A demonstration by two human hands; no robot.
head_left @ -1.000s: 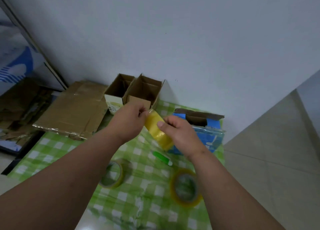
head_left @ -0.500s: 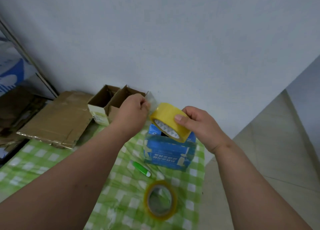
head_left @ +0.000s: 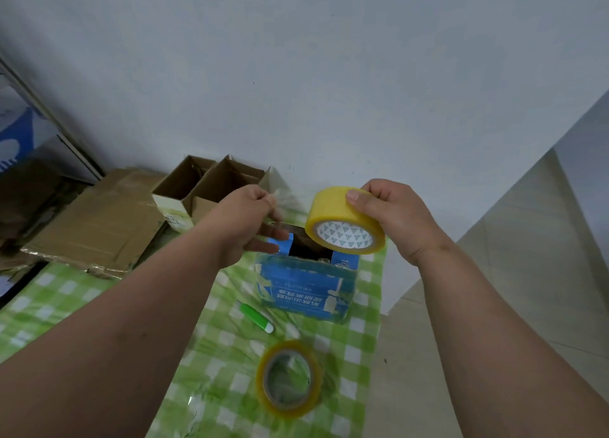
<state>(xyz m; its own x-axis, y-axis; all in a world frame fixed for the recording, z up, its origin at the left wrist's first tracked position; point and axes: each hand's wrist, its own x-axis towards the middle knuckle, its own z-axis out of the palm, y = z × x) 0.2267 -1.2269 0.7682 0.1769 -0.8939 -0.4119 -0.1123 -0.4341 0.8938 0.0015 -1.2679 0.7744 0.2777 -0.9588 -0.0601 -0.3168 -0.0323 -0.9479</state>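
R hand: grips yellow tape roll, ctr frame, above blue box.
L hand: pinches what looks like clear tape end, blurry.

The right hand has drawn the round yellow tape roll toward 3 o'clock, lengthening the clear tape strip that the left hand pinches.

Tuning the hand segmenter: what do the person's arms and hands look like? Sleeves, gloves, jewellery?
Left hand and right hand are bare: no gloves, no rings visible. Left forearm and right forearm are uncovered to the frame edge, with no sleeve, watch or bracelet in view. The right thumbnail looks short and unpainted.
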